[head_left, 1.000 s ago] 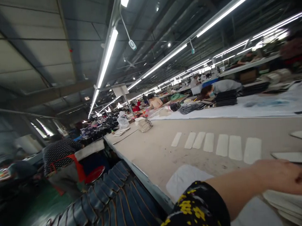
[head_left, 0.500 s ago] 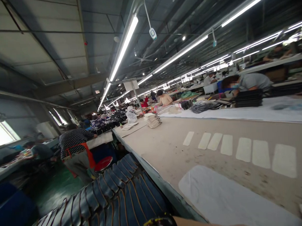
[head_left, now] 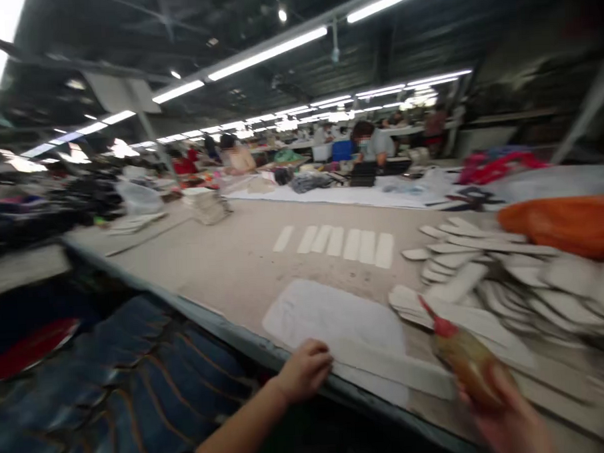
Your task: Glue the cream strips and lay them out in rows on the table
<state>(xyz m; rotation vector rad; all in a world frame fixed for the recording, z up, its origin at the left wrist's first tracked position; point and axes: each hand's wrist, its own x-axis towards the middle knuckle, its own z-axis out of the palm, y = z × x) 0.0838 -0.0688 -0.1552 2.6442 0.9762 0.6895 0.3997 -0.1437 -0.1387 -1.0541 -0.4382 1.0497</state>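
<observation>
My right hand (head_left: 515, 411) is wrapped round a squeeze bottle (head_left: 468, 363) with a red pointed nozzle and a yellowish-brown body, tilted up to the left. It is over the table's right side, above some long pale pieces. My left hand (head_left: 305, 370) is at the table's near edge with its fingers curled. Whatever is in them, if anything, is hidden. Close to those fingers begins a long whitish strip (head_left: 393, 366), lying across a white sheet (head_left: 330, 312). Beyond the sheet, several pale flat pieces (head_left: 353, 244) lie in a row on the beige tabletop (head_left: 243, 249).
Loose pale pieces (head_left: 514, 277) are heaped on the right beside an orange cloth (head_left: 567, 225). A pale stack (head_left: 205, 205) stands at the far left. Blue-black panels with brown edges (head_left: 153, 386) lie below the table edge. A co-worker (head_left: 376, 146) bends over a farther table.
My view has swung right and down. Both hands and the bottle are now in view, as are the heap of pale pieces and the orange cloth.
</observation>
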